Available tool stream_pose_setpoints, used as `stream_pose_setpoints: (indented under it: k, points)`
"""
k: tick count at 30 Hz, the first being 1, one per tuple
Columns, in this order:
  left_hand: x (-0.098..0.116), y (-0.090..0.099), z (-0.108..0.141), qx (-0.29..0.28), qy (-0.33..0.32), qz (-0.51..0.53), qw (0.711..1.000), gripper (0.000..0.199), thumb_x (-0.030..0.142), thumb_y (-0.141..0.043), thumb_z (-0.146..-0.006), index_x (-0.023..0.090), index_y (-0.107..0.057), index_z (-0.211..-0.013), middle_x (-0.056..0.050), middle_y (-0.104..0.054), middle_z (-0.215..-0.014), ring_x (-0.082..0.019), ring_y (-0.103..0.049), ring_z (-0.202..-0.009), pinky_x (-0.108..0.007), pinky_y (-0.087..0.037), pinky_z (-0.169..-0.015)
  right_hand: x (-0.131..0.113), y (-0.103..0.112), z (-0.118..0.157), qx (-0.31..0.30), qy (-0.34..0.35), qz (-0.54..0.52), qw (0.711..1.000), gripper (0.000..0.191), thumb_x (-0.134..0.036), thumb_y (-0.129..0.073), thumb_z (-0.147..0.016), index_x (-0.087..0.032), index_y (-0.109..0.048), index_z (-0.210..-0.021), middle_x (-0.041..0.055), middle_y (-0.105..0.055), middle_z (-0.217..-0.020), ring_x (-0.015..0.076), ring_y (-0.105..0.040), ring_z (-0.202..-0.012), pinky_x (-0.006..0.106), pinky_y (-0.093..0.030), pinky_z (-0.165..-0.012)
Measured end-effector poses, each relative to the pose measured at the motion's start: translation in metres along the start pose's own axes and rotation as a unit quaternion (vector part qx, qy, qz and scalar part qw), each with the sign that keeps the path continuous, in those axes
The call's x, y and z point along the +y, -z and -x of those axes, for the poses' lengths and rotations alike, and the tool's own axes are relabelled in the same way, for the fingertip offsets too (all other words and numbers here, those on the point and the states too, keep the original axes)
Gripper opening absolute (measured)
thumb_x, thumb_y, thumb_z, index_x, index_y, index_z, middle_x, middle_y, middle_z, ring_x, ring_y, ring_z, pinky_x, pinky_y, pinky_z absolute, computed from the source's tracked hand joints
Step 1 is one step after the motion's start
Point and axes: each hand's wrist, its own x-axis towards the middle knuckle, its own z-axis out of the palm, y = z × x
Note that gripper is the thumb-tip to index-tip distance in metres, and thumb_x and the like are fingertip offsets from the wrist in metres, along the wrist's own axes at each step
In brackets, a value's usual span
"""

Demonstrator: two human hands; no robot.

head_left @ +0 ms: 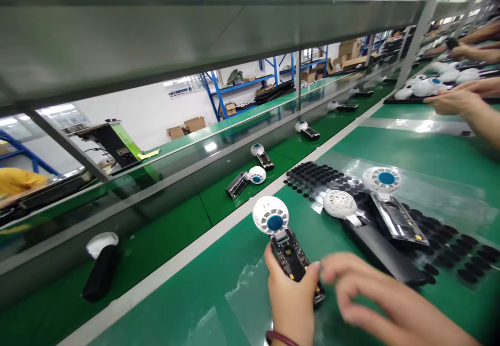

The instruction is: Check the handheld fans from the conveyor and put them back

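Observation:
My left hand (291, 296) is wrapped round the black body of a device (291, 255) with a round white head and a blue centre; its circuit side faces up. My right hand (363, 294), blurred by motion, is close to the device's right side, thumb and index finger near each other; whether anything is between them is not visible. To the right, a device with exposed circuitry (398, 215) lies across another with a black handle (386, 252). Both rest on clear sheets of black round stickers (461, 247).
Several devices lie on the green conveyor (187, 221) beyond the pale divider strip (219, 223). A metal shelf (156, 33) hangs low above the line. At the right, other people's hands (461, 98) are near a tray of white heads (425, 85).

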Motion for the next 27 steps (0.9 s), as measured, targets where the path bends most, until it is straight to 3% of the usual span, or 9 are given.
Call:
stream_pose_setpoints:
  k: [3,5,7,11,27]
  points:
    - [0.007,0.000,0.003,0.008,0.004,-0.020,1.000,0.066,0.023,-0.062,-0.063,0.016,-0.031,-0.122,-0.011,-0.063,-0.099,-0.021,-0.061,-0.084,-0.028,-0.044,-0.072,-0.010,0.011,-0.041,0.019,-0.122,-0.061,0.990,0.020,-0.034,-0.047,-0.084,-0.024,-0.054,-0.069,0.0000,-0.039,-0.134,0.0220,-0.037,-0.123,0.035,-0.034,-0.098]
    - [0.009,0.000,0.004,0.010,0.000,-0.018,1.000,0.065,0.022,-0.062,-0.062,0.017,-0.033,-0.121,-0.011,-0.063,-0.101,-0.021,-0.061,-0.085,-0.028,-0.044,-0.072,-0.016,0.011,-0.059,0.007,-0.132,-0.070,0.989,0.017,-0.027,-0.046,-0.083,-0.022,-0.052,-0.067,0.0005,-0.040,-0.133,0.0219,-0.037,-0.122,0.036,-0.032,-0.098]
    - [0.008,-0.001,0.003,0.009,-0.006,-0.022,1.000,0.063,0.025,-0.062,-0.063,0.017,-0.034,-0.119,-0.012,-0.063,-0.100,-0.022,-0.061,-0.086,-0.029,-0.044,-0.073,-0.020,0.007,-0.069,-0.006,-0.118,-0.055,0.991,0.016,-0.020,-0.045,-0.081,-0.021,-0.049,-0.065,0.0021,-0.051,-0.116,0.0200,-0.049,-0.107,0.034,-0.038,-0.089]
    - [0.007,-0.003,0.002,0.013,0.012,-0.053,0.998,0.063,0.034,-0.060,-0.065,0.018,-0.034,-0.120,-0.012,-0.064,-0.094,-0.024,-0.062,-0.083,-0.031,-0.044,-0.069,-0.023,0.000,-0.073,-0.014,-0.105,-0.014,0.994,0.020,-0.013,-0.041,-0.082,-0.020,-0.044,-0.063,-0.0004,-0.054,-0.088,0.0150,-0.054,-0.076,0.028,-0.041,-0.068]
    - [0.007,-0.004,0.003,0.021,0.011,-0.077,0.997,0.059,0.035,-0.054,-0.067,0.017,-0.034,-0.121,-0.014,-0.065,-0.097,-0.024,-0.063,-0.084,-0.030,-0.045,-0.068,-0.023,-0.007,-0.072,0.015,-0.117,0.058,0.991,0.018,-0.006,-0.042,-0.079,-0.020,-0.042,-0.068,0.0004,-0.052,-0.090,0.0156,-0.051,-0.077,0.029,-0.040,-0.069]
